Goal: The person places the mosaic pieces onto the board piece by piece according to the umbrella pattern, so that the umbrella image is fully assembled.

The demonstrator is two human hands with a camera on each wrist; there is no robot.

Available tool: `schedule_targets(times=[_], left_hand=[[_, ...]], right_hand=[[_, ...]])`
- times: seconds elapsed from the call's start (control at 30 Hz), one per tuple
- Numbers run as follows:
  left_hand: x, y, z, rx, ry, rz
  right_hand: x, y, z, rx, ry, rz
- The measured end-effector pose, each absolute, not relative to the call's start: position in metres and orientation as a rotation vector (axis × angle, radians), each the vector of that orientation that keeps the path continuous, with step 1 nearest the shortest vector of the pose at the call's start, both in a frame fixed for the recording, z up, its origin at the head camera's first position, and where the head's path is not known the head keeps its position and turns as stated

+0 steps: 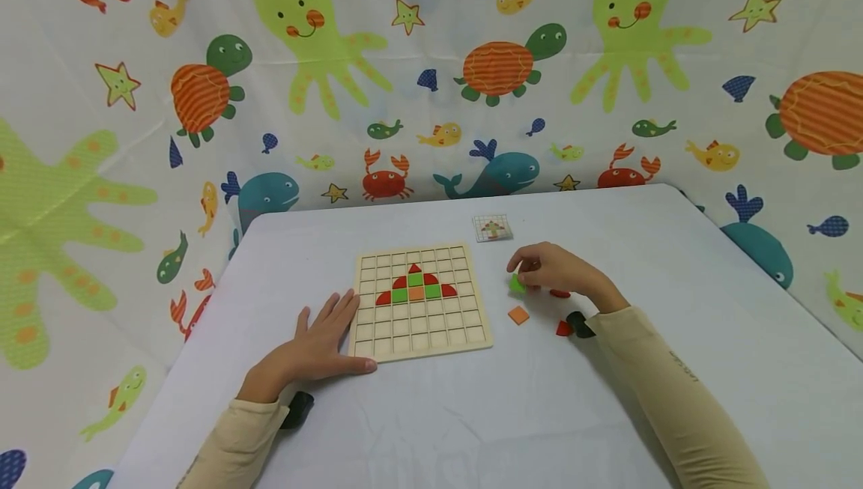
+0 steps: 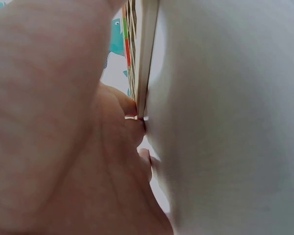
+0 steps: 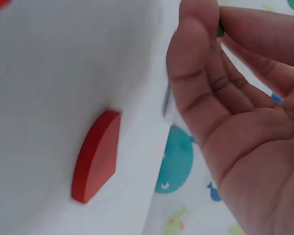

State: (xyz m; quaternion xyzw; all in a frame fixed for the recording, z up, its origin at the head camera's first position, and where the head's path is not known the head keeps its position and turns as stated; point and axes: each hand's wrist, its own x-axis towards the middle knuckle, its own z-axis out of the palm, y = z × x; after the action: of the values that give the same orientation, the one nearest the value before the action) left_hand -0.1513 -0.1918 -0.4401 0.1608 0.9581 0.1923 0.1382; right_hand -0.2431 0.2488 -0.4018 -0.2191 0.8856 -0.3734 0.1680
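A square wooden grid board (image 1: 421, 328) lies on the white table, with red, green and orange pieces set in a stepped, pointed shape. My left hand (image 1: 317, 347) rests with fingers spread at the board's left edge, its thumb along the near corner. To the right of the board, my right hand (image 1: 558, 267) pinches a green tile (image 1: 516, 284) between thumb and fingers, at or just above the table. Most of that tile is hidden by fingers in the right wrist view, where a red quarter-circle piece (image 3: 99, 156) lies below the hand.
A loose orange square (image 1: 518, 315) lies right of the board. Another red piece (image 1: 563, 329) is by the right wrist, beside a black wrist device (image 1: 580, 323). Behind the board lies a small pattern card (image 1: 493, 228). A printed sea-animal curtain (image 1: 431, 167) hangs behind the table.
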Motion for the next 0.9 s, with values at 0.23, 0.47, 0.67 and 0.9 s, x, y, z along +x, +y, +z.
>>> schedule_targets(times=[0.23,0.47,0.67,0.9], left_hand=[[-0.152,-0.191,-0.438,0.461,2.765,0.566],[-0.15,-0.191,-0.439,0.454,2.767,0.563],[-0.15,-0.19,-0.438,0.451,2.759,0.57],[-0.149,-0.191,-0.436,0.453,2.763,0.563]], right_hand=[[-0.238,0.231,-0.39,-0.571,2.411,-1.262],[-0.237,0.204,-0.381,-0.594,2.404,-1.369],[-0.237,0.171,-0.377,-0.637,2.359,-1.5],[-0.229,0.13,-0.377,-0.591,2.275,-1.654]])
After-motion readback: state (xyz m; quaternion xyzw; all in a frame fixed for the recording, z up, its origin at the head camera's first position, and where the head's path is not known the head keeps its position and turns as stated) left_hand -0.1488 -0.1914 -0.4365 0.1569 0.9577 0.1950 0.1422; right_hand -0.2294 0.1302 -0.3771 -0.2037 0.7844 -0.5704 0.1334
